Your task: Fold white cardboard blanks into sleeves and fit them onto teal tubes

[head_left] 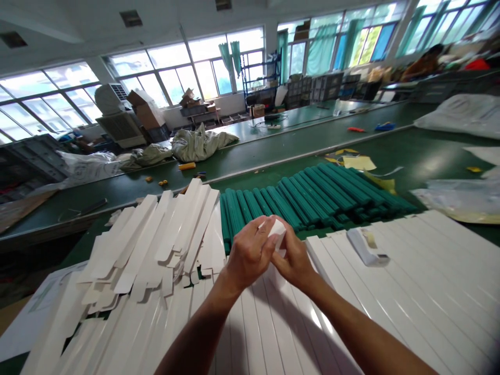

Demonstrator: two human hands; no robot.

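Small white folded card (pixel 278 233), glossy white scored sheets (pixel 390 291) striped with thin grey lines, matt white die-cut strips (pixel 156 234), parallel rows of teal-green rolls (pixel 297 200), dark green counter (pixel 437 153), pale yellow paper scraps (pixel 358 162), bright blue object (pixel 385 126), teal curtains (pixel 336 47)

**Main light:** daylight floods in through the big windows (pixel 167 67) along the far wall, so the room looks pretty bright overall.
**Windows:** blown out almost to white, with hardly any detail past the frames.
**Shadows:** soft and dark under the forearms (pixel 281 333), falling across the white card strips (pixel 265 328) at the bottom edge.
**Glare:** shiny streaks on the strips toward the right edge, plus a pale sheen along the green workbench (pixel 312 140).
**Distortion:** strong wide-angle bend, with the ceiling (pixel 78 36) and window lines bowing toward the corners.
**Focus:** decent through the middle, but softer and smeary in the far corners.
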